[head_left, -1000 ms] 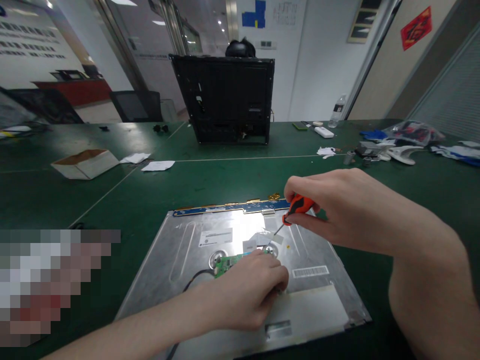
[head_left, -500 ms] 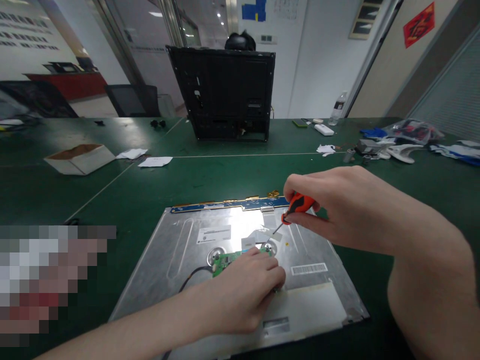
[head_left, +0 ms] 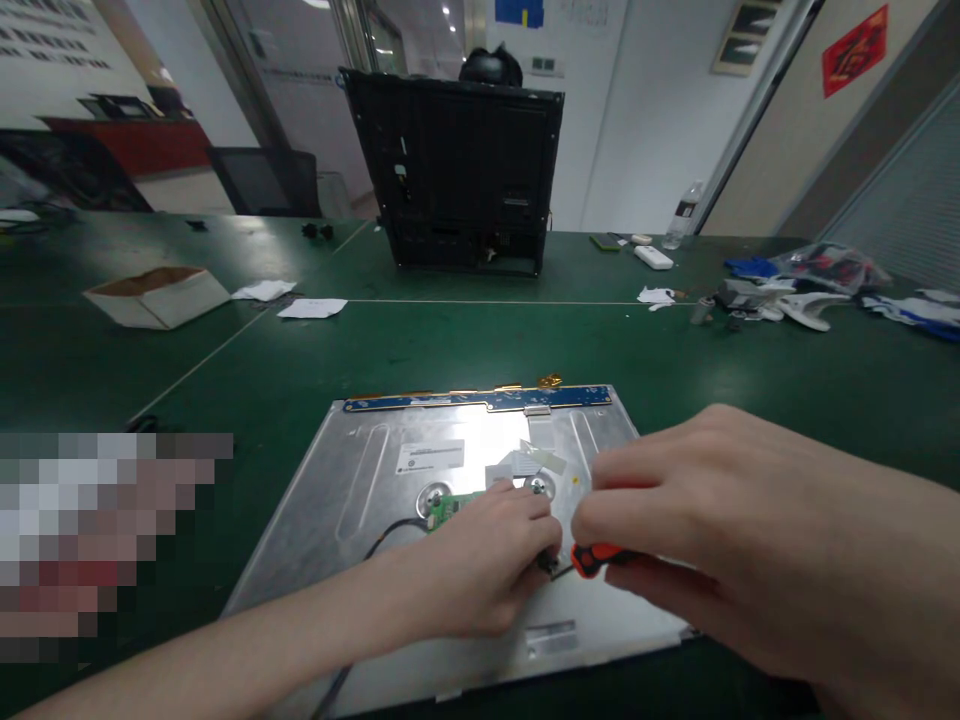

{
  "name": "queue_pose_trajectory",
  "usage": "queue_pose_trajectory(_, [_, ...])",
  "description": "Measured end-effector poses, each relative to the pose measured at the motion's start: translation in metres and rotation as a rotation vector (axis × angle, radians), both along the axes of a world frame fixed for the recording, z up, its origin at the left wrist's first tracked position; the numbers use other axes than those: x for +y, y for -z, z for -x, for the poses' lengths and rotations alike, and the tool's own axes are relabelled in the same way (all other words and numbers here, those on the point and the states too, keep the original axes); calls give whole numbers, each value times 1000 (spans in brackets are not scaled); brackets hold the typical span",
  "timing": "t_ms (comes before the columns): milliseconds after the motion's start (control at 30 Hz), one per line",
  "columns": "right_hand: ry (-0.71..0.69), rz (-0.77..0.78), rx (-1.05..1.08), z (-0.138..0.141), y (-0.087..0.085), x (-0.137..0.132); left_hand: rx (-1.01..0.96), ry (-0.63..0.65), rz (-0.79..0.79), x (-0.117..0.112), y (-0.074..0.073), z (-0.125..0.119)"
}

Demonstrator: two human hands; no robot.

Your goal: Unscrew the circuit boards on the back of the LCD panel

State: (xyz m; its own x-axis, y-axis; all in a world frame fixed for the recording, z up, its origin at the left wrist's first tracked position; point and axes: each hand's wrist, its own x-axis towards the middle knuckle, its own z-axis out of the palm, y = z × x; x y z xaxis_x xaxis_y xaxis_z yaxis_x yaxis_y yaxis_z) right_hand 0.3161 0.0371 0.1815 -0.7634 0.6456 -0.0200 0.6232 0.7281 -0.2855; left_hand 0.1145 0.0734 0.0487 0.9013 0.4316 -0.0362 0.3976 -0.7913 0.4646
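Observation:
A silver LCD panel (head_left: 360,470) lies back up on the green table, a blue circuit strip (head_left: 420,403) along its far edge. My left hand (head_left: 495,560) grips a small green circuit board (head_left: 444,507) over the panel, fingers curled over it and covering most of it. A dark cable (head_left: 390,530) runs from the board's left end. My right hand (head_left: 675,530) is closed round the orange and black handle of a screwdriver (head_left: 594,560). The thin shaft points left, its tip beside my left fingertips at the board's right end.
A black monitor frame (head_left: 457,180) stands at the back. An open carton (head_left: 154,300) and white papers (head_left: 313,309) lie at left. On the right are a water bottle (head_left: 682,215), a white box (head_left: 652,258) and a plastic bag (head_left: 829,268). A pixelated patch hides the near left.
My right hand has brought the screwdriver nearer to me, from the panel's upper part down to the right end of the circuit board. My left hand stays on the board.

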Motion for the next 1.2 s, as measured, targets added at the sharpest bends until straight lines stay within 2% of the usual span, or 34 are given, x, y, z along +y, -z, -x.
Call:
queue_pose_trajectory(200, [10, -37, -84, 9, 13, 4, -16, 14, -30, -2, 0, 1])
queue_pose_trajectory(767, [-24, -122, -54, 14, 12, 5, -54, 35, -25, -2, 0, 0])
queue_pose_trajectory(1200, [-7, -96, -28, 9, 14, 4, -23, 50, -17, -2, -1, -2])
